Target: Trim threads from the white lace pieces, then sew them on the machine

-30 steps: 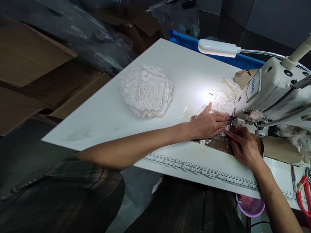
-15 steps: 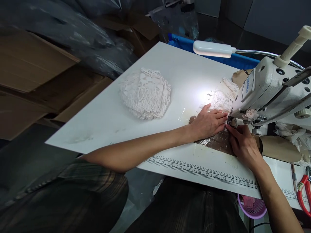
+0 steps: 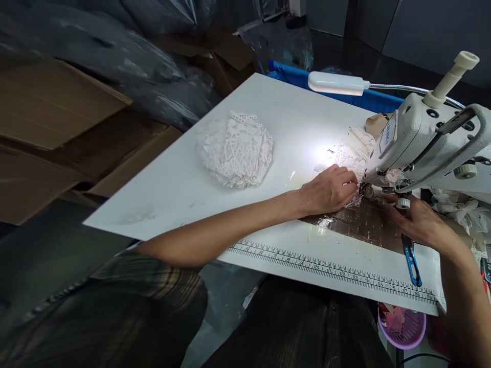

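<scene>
White lace fabric [image 3: 355, 151] lies bunched beside the needle area of a white sewing machine [image 3: 412, 133]. My left hand [image 3: 330, 189] has its fingers curled in on the lace, just left of the presser foot [image 3: 365, 191]. Some lace shows below those fingers. On the right of the needle, my right hand [image 3: 420, 217] reaches in under the machine head, away from the lace edge. Its fingertips are partly hidden by the machine parts, so their grip is unclear. Blue thread snips [image 3: 413, 261] lie on the table just below my right hand.
A round pile of white lace [image 3: 238, 151] sits on the white table [image 3: 153, 189]. A lamp [image 3: 337, 83] lights the sewing spot. A printed ruler [image 3: 326, 271] runs along the front edge. A purple basket [image 3: 406, 335] stands below, and cardboard boxes [image 3: 57, 112] are at left.
My right hand has moved right, away from the lace and my left fingers, uncovering the blue snips. My left hand's flat fingers have curled in. The view has shifted slightly.
</scene>
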Available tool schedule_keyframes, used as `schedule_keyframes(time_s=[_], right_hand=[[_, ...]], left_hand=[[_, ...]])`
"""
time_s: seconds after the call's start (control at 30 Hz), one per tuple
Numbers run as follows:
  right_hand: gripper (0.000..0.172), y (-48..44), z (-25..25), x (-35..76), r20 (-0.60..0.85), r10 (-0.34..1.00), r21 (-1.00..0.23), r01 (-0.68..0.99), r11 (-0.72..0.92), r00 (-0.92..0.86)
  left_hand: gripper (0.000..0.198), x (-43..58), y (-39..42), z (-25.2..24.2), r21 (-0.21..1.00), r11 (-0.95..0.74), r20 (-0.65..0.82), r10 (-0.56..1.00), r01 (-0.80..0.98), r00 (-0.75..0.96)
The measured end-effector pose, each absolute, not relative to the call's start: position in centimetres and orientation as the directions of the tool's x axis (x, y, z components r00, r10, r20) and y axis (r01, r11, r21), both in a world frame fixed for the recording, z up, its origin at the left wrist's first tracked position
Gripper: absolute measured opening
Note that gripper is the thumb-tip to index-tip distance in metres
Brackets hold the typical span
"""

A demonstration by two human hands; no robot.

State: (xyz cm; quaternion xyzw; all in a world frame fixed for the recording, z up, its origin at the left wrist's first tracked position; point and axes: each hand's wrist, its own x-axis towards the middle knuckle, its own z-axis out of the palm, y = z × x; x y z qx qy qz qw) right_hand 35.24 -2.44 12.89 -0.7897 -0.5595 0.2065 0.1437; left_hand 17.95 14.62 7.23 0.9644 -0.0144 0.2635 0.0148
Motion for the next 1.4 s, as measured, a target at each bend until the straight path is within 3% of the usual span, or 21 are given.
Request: schedule_keyframes(time_s=[0.1, 0.23, 0.43, 0.63, 0.97, 1.4], right_hand=[[0.029, -1.5, 11.9, 34.8, -0.124, 0.953, -0.509, 0.806, -0.301, 0.278], [0.031, -1.1, 9.5, 34.6, 0.023, 0.931, -0.572, 0.768, -0.287, 0.365], [0.03, -1.3, 8.4, 34.5, 0.114, 0.917, -0.541, 0.798, -0.264, 0.381], [0.028, -1.3, 8.7, 33.8, 0.14, 0.924, -0.564, 0.796, -0.222, 0.357], [0.027, -1.5, 9.5, 33.4, 0.068, 0.955, -0.609, 0.77, -0.189, 0.288], [0.033, -1.6, 8.9, 33.5, 0.151, 0.963, -0.502, 0.856, -0.12, 0.223]], left_hand=[[0.032, 18.0, 14.5, 7.2, 0.054, -0.987, 0.467, -0.112, -0.154, 0.877], [0.031, 17.8, 14.5, 6.9, 0.056, -0.981, 0.461, -0.138, -0.184, 0.877], [0.028, 17.5, 15.1, 6.3, 0.079, -0.978, 0.445, -0.141, -0.195, 0.884], [0.028, 17.4, 15.2, 5.8, 0.093, -0.974, 0.474, -0.14, -0.207, 0.869], [0.031, 17.3, 15.2, 5.7, 0.02, -0.978, 0.485, -0.174, -0.21, 0.857], [0.029, 17.4, 15.0, 5.7, -0.049, -0.981, 0.525, -0.185, -0.188, 0.831]])
